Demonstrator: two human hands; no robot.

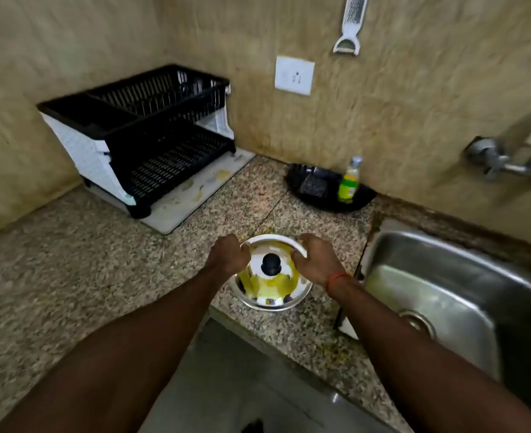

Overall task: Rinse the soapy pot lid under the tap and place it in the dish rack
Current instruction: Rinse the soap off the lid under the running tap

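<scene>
Both forearms entered from the lower edge of the frame and met at the pot lid (270,276), which sat at centre frame near the front edge of the speckled desk (101,260). Left hand (228,254) was closed in a grip on the lid's upper-left rim; right hand (315,259) was closed in a grip on the upper-right rim, with a red thread (336,281) at that wrist. The lid was steel, with a black knob (271,263) facing up and yellowish film across its surface. Whether the lid was lifted or rested on the desk could not be told. Right of the lid lay the steel sink (464,276), with the tap (501,160) on the wall at the right edge. A black tray (330,195) holding a green bottle (349,182) stood behind the lid against the wall. The black dish rack (151,135) occupied the upper left, well apart from the lid.
</scene>
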